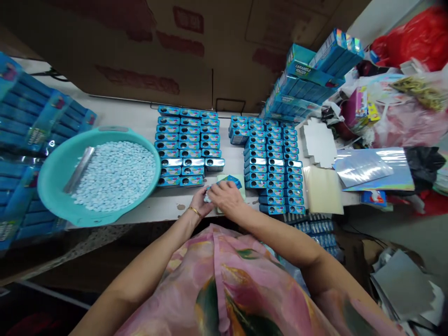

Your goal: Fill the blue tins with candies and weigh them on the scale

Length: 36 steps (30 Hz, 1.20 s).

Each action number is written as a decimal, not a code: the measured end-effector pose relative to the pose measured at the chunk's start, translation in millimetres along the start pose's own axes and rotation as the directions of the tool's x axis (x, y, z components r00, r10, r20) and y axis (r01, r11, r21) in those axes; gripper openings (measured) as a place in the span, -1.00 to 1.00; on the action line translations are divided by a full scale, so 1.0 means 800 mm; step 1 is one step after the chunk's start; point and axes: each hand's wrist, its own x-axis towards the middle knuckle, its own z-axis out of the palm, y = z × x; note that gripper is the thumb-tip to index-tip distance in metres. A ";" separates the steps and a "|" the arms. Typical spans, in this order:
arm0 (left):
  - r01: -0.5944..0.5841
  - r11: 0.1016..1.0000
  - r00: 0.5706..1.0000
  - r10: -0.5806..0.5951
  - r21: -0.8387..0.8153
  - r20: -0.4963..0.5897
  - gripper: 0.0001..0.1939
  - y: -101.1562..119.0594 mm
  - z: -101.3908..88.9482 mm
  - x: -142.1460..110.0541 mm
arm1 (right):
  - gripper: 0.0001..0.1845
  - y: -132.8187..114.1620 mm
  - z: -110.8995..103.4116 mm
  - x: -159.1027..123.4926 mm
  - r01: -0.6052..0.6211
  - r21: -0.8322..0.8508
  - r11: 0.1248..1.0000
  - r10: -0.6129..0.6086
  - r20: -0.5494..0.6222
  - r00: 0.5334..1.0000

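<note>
Close together at the table's front edge are both my hands. My left hand (200,202) is cupped, its fingers closed around a few pale blue candies (207,196). My right hand (227,198) curls over from the right, its fingers bent against a small blue candy box (235,181), which lies tilted above a pale pad (242,193). My right fingers partly cover the box and the candies. To the left stands a turquoise basin (99,215) with many pale blue candies (117,179) and a metal scoop (80,171) inside.
Rows of blue boxes with round holes (189,138) stand behind my hands, and more rows (268,161) to the right. Stacked display packs (297,88) rise at the back right; wrapped packs (31,121) fill the far left. A large cardboard carton (133,51) bounds the back.
</note>
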 end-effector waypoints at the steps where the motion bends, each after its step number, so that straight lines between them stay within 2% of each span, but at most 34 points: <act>1: -0.014 1.000 1.000 0.013 -0.010 -0.011 -0.87 0.001 0.002 0.000 | -0.79 0.010 -0.002 -0.006 -0.081 0.050 0.995 0.082 -0.021 0.996; 4: -0.025 1.000 0.999 0.025 -0.015 -0.042 -0.85 0.003 0.006 -0.001 | -0.66 0.041 0.007 -0.028 -0.246 0.284 0.927 0.280 -0.083 0.956; 8: 0.000 1.000 0.998 0.001 0.014 -0.063 -0.87 0.007 0.001 -0.004 | -0.67 0.067 0.049 -0.053 -0.285 0.607 0.742 0.451 -0.137 0.882; 11: -0.005 1.000 0.996 0.007 0.022 -0.085 -0.85 0.010 -0.008 -0.007 | -0.72 0.073 0.084 -0.062 -0.299 0.714 0.634 0.542 -0.134 0.829; 14: -0.022 1.000 0.993 0.025 0.021 -0.114 -0.84 0.013 -0.019 -0.014 | -0.71 0.073 0.100 -0.068 -0.315 0.752 0.579 0.582 -0.110 0.806; 18: -0.061 0.998 0.989 0.059 -0.004 -0.139 -0.82 0.014 -0.035 -0.026 | -0.47 0.075 0.085 -0.084 -0.270 0.737 0.619 0.526 -0.134 0.840; 20: -0.073 0.997 0.987 0.068 -0.024 -0.142 -0.81 0.014 -0.042 -0.032 | -0.46 0.077 0.071 -0.094 -0.274 0.717 0.640 0.547 -0.175 0.818; 24: -0.081 0.996 0.987 0.077 -0.027 -0.144 -0.80 0.011 -0.052 -0.040 | -0.71 0.083 0.051 -0.111 -0.329 0.747 0.577 0.696 -0.239 0.678; 27: -0.080 0.997 0.988 0.079 -0.003 -0.131 -0.80 0.008 -0.054 -0.044 | -0.77 0.087 0.045 -0.119 -0.348 0.772 0.532 0.778 -0.283 0.561; 29: -0.083 0.997 0.988 0.083 0.008 -0.130 -0.80 0.007 -0.053 -0.046 | -0.79 0.088 0.045 -0.123 -0.360 0.768 0.529 0.800 -0.311 0.513; 36: -0.076 0.997 0.992 0.079 0.028 -0.103 -0.79 0.005 -0.053 -0.047 | -0.80 0.083 0.047 -0.123 -0.345 0.784 0.517 0.800 -0.299 0.520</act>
